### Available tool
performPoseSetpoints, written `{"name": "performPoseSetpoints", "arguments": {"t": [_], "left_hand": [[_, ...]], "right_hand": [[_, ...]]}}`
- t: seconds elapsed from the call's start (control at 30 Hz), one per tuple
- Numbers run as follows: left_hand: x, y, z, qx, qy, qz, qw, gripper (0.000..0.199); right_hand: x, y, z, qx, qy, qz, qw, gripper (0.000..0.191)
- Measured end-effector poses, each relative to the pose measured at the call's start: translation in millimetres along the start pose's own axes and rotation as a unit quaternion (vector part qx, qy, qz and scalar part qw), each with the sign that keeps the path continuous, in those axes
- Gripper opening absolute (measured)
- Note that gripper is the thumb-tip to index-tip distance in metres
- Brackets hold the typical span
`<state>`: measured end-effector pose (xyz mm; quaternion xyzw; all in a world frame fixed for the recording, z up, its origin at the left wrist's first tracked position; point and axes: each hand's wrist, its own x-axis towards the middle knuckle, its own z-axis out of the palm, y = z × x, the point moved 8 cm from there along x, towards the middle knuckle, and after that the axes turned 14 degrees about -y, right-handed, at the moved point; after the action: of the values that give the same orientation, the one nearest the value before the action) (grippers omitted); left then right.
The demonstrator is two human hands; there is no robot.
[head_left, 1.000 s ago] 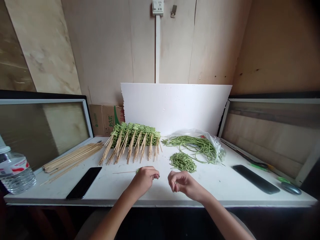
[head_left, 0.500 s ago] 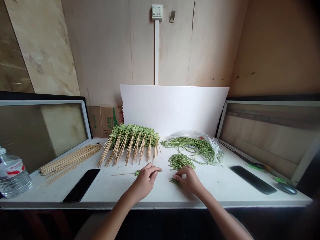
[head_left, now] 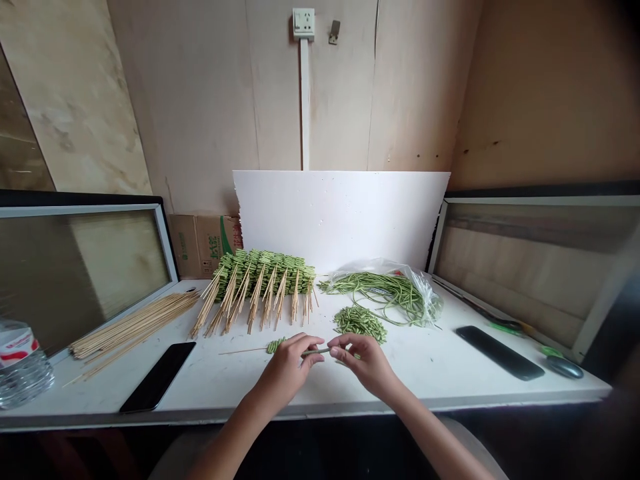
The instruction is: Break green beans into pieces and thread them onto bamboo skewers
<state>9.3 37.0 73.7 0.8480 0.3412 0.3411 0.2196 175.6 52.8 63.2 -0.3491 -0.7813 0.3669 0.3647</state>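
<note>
Near the table's front middle, my left hand (head_left: 295, 360) is closed around a wooden skewer (head_left: 243, 351), whose bare end sticks out to the left. Short green bean pieces (head_left: 275, 345) sit on the skewer beside the fingers. My right hand (head_left: 363, 360) pinches a green bean piece (head_left: 317, 351) that spans the small gap between the hands. Just behind the right hand lies a pile of cut bean pieces (head_left: 359, 321). Loaded bean skewers (head_left: 265, 273) are stacked at the back, their bare sticks toward me.
Long beans (head_left: 395, 293) lie in a clear plastic bag behind the pile. Bare skewers (head_left: 135, 323), a black phone (head_left: 159, 377) and a water bottle (head_left: 23, 363) are on the left. A dark slab (head_left: 500, 352) and a mouse (head_left: 564, 367) rest on the right.
My right hand has moved left and up from the loose bean pieces at the table to my left hand. The whole view has shifted slightly.
</note>
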Motion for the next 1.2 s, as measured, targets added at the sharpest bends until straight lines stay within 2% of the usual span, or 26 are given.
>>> {"name": "performPoseSetpoints", "arguments": {"t": [0.07,0.3,0.47,0.53,0.67,0.73,0.8,0.9,1.0,1.07,1.13,1.2], "left_hand": [[-1,1,-3.1,0.017,0.001,-0.001,1.000,0.015],[0,12,0.4,0.075,-0.003,0.022,0.997,0.017],[0,25,4.9,0.119,-0.005,0.059,0.991,0.030],[0,24,5.5,0.113,-0.011,0.054,0.992,0.032],[2,11,4.1,0.096,-0.040,0.012,0.995,0.031],[2,3,0.5,0.060,-0.049,-0.022,0.997,0.027],[1,-4,-5.2,0.015,-0.040,-0.058,0.997,0.023],[0,-14,-8.3,-0.088,-0.031,-0.101,0.990,0.031],[0,-28,-1.4,-0.201,-0.042,-0.124,0.971,0.042],[2,-35,2.7,-0.247,-0.042,-0.118,0.961,0.045],[4,-41,4.1,-0.268,-0.029,-0.108,0.957,0.046],[4,-45,4.0,-0.270,-0.008,-0.113,0.956,0.047]], "right_hand": [[0,0,-2,-0.005,0.003,-0.006,1.000,0.034],[-7,-27,3,-0.100,0.017,-0.081,0.992,0.022],[-8,-26,10,-0.061,0.006,-0.104,0.993,0.017],[-9,-25,13,-0.035,0.001,-0.100,0.994,0.016],[-10,-35,25,-0.006,-0.052,-0.104,0.993,0.021],[-9,-38,21,-0.015,-0.048,-0.110,0.993,0.021],[-8,-32,6,-0.043,-0.003,-0.100,0.994,0.021],[-5,-4,-19,-0.151,0.061,-0.046,0.986,0.027],[-2,31,-28,-0.281,0.073,0.006,0.957,0.025],[-2,49,-29,-0.320,0.067,0.031,0.945,0.023],[-2,57,-27,-0.329,0.060,0.042,0.941,0.022],[-2,52,-25,-0.317,0.061,0.034,0.946,0.023]]}}
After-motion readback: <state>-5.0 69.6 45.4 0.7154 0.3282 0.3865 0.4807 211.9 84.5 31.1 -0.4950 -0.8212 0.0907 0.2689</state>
